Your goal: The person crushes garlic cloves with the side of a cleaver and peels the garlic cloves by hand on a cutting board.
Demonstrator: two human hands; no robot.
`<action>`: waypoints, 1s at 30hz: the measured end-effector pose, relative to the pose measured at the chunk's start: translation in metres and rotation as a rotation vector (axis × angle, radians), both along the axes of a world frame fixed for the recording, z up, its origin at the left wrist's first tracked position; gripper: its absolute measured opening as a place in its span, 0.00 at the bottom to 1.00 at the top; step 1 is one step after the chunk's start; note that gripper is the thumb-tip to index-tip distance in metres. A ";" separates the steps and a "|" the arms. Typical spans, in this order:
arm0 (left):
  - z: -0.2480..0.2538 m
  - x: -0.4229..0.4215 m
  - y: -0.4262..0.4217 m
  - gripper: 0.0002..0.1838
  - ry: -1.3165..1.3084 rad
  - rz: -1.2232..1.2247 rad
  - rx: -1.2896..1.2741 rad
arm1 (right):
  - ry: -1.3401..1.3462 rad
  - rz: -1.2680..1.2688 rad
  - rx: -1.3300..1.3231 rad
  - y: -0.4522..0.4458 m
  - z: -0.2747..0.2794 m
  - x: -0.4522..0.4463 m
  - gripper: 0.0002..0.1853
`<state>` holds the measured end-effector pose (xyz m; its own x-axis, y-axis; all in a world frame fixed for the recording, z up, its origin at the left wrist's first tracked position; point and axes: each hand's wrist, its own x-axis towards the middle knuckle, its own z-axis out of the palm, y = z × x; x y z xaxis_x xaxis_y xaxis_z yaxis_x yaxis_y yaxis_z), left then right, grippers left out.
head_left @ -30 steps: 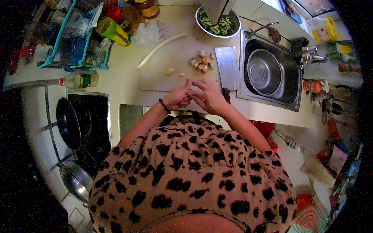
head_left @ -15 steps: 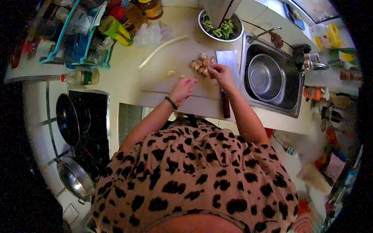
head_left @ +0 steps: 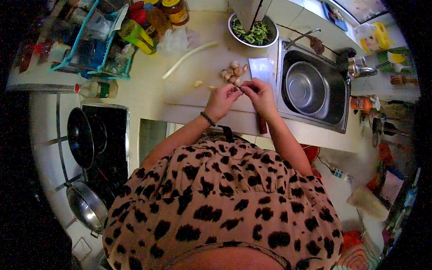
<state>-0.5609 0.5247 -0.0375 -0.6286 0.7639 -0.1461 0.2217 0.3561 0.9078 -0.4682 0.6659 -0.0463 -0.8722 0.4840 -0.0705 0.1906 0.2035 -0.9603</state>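
Note:
My left hand (head_left: 222, 102), with a dark bead bracelet at the wrist, and my right hand (head_left: 262, 96) meet at the fingertips over the cutting board (head_left: 184, 95). Both pinch a small garlic clove, mostly hidden by the fingers. Just beyond them lies a pile of unpeeled garlic cloves (head_left: 232, 73). A pale peeled clove (head_left: 198, 83) rests left of my left hand, and another (head_left: 211, 87) sits close to its knuckles. The cleaver (head_left: 261, 68) lies right of the pile, its dark handle partly behind my right hand. Farther left stretches a white leek-like stalk (head_left: 188, 59).
A bowl of chopped green vegetables (head_left: 254, 35) stands at the back. To the right, a sink (head_left: 342, 105) holds a metal basin (head_left: 310, 87). The left side has a stove with a black pan (head_left: 80, 137), bottles (head_left: 100, 89) and a teal rack (head_left: 85, 40).
My right hand has come from the garlic pile down to my left hand. My left hand has shifted right, and the fingertips now meet. The view has tilted slightly.

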 end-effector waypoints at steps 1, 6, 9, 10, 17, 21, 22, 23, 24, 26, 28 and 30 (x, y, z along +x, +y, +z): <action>-0.002 0.001 0.001 0.12 0.002 0.009 0.065 | 0.004 0.000 0.001 -0.003 0.005 0.000 0.07; -0.027 -0.004 -0.005 0.10 -0.805 0.126 0.283 | 0.244 0.006 0.154 -0.018 0.017 -0.003 0.04; -0.015 -0.006 -0.011 0.10 -1.097 0.188 0.449 | 0.175 0.049 0.440 -0.025 0.014 0.005 0.07; -0.008 -0.004 -0.010 0.10 -1.142 0.229 0.420 | 0.175 0.052 0.441 -0.027 0.015 0.007 0.07; -0.037 0.000 -0.008 0.15 -1.151 0.184 0.434 | 0.198 0.259 1.060 -0.047 0.036 0.005 0.08; -0.025 -0.006 -0.008 0.11 -0.977 0.193 0.323 | 0.163 0.094 0.509 -0.039 0.043 0.009 0.07; -0.032 -0.009 -0.009 0.11 -0.750 0.130 0.197 | 0.118 -0.045 0.213 -0.034 0.043 0.009 0.07; -0.037 -0.010 -0.010 0.12 -0.524 0.064 0.071 | 0.116 -0.050 0.211 -0.025 0.032 0.010 0.07; -0.041 -0.008 -0.012 0.12 -0.526 0.058 0.067 | 0.053 -0.054 0.145 -0.014 0.010 0.010 0.10; -0.048 -0.007 -0.017 0.14 0.194 -0.032 -0.024 | -0.010 -0.058 0.072 -0.001 -0.030 0.025 0.12; -0.070 -0.010 -0.021 0.15 0.295 -0.092 -0.133 | -0.261 -0.078 0.744 0.004 -0.060 0.045 0.20; -0.096 -0.012 -0.023 0.17 0.391 -0.156 -0.242 | -0.418 -0.043 0.737 -0.001 -0.067 0.066 0.23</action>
